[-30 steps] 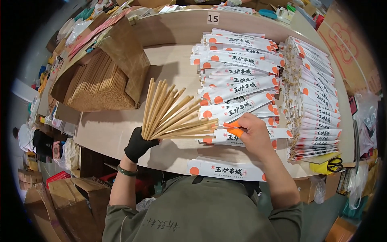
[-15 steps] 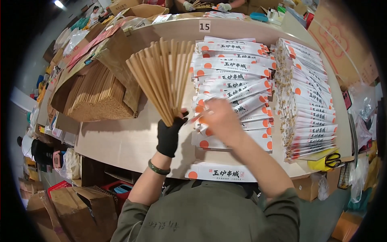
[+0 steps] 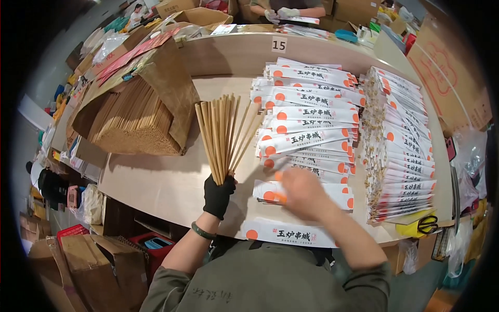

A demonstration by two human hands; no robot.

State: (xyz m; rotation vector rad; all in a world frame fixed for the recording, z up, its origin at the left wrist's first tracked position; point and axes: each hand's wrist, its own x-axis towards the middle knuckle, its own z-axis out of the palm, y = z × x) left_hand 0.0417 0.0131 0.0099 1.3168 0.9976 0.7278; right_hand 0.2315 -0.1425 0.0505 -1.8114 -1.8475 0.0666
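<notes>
My left hand (image 3: 217, 195), in a black glove with bare fingertips, is closed round the lower ends of a fanned bundle of wooden chopsticks (image 3: 215, 138), which point away from me. My right hand (image 3: 304, 193) is smeared by motion above the near end of a long pile of white paper chopstick sleeves (image 3: 310, 113) with orange dots. Something orange shows at its fingertips; whether the fingers hold a sleeve I cannot make out. A single sleeve (image 3: 292, 235) lies along the near table edge, in front of my body.
At the left, an open cardboard box (image 3: 179, 93) on its side is packed with chopsticks (image 3: 132, 119). A stack of filled sleeves (image 3: 403, 151) stands at the right, with black-handled scissors (image 3: 427, 224) near it. Across the partition (image 3: 234, 51) a gloved person handles a sleeve.
The chopstick bundle has come lower and looks less spread. My right hand has shifted down and slightly right over the sleeves. The whole view has tilted a little.
</notes>
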